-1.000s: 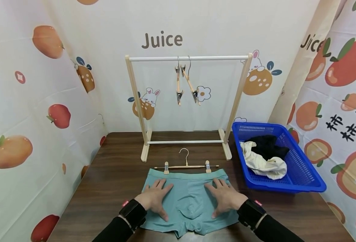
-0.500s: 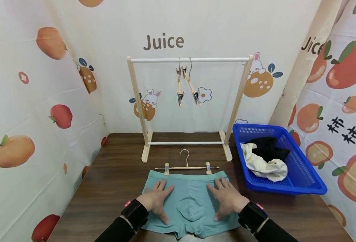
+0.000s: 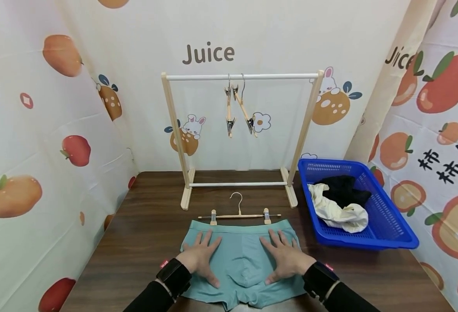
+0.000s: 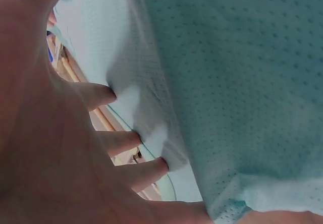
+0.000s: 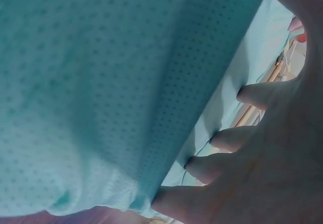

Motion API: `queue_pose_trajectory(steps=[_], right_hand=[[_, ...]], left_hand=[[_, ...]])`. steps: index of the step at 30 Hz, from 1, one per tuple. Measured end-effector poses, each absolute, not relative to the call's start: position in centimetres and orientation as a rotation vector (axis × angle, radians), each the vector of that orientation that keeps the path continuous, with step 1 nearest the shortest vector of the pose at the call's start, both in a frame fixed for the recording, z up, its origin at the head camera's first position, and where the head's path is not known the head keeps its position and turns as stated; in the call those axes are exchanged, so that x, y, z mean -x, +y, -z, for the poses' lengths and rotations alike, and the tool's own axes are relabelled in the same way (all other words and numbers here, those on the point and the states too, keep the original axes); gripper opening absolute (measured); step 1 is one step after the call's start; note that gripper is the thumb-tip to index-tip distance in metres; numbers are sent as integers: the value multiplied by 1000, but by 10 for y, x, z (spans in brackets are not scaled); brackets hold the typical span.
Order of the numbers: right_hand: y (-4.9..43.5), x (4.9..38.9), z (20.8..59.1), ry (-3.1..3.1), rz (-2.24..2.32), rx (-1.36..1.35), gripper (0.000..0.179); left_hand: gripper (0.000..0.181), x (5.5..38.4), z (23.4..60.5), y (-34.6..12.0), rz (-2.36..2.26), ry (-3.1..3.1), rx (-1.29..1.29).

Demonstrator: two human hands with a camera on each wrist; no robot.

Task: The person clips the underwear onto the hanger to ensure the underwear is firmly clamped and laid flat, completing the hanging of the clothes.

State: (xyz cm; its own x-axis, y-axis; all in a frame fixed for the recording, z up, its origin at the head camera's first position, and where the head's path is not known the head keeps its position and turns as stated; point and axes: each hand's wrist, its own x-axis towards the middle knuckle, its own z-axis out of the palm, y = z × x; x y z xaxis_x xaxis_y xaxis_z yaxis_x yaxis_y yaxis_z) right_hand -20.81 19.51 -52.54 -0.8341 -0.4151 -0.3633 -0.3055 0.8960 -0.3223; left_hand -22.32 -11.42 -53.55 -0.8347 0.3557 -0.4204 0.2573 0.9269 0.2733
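Observation:
A pair of teal boxer briefs (image 3: 241, 260) lies spread on the table, waistband toward the back. My left hand (image 3: 201, 256) rests on its left half with the fingers spread. On the right half lies my right hand (image 3: 287, 258), its fingers likewise splayed. Both wrist views show fingertips touching the perforated teal cloth (image 4: 242, 82), and neither hand grips it. Just beyond the waistband a wooden clip hanger (image 3: 240, 215) lies flat, its hook pointing to the back and one clip near each end.
A wooden rack (image 3: 241, 77) with a white rail stands at the back, two clip hangers (image 3: 229, 108) hanging from it. To the right, a blue basket (image 3: 394, 221) holds a black cloth (image 3: 342, 190) and a cream cloth (image 3: 343, 215). Printed curtains (image 3: 143, 34) surround the brown table (image 3: 135, 242).
My right hand has shifted a little to the left over the cloth. My left hand stays almost in place, and the head view wobbles slightly.

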Motion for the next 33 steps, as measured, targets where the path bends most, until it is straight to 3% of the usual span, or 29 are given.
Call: queue_pose_trajectory(steps=[4,7,12,17,25,33], right_hand=[[196,213,520,2633,416,538,113],[200,220,516,2732,457,560,98],[206,232,517,2907,427,567,65],[207,239,523,2941,446,551,55],[206,241,531,2954,395,583,59],[209,252,521,2875,400,546,51]], left_hand=[[128,221,513,-107,-240,2603,-439],[119,220,494,-94,-234,2656,-493],[75,230,486,-56,-244,2815,-679],[41,252,503,-16,-252,2944,-772],[27,275,525,20,-238,3053,-691],[35,287,532,37,-377,2940,-498]])
